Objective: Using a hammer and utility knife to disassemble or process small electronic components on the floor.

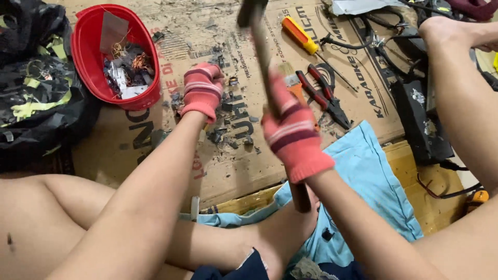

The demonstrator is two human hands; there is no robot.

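My right hand [293, 136], in a pink striped glove, is closed around the wooden handle of a hammer [258, 36] raised over the cardboard; the hammer head is blurred at the top edge. My left hand [202, 91], also in a pink striped glove, is pressed down on something small among dark broken fragments [228, 122] on the cardboard sheet [207, 171]. What it grips is hidden under the glove.
A red bucket [88, 36] with copper wire and metal scraps stands at the top left beside a black plastic bag [36, 98]. An orange-handled screwdriver [301, 36], red pliers [324, 96] and a paintbrush [291, 83] lie to the right. Black cables and a dark box [420, 119] lie farther right.
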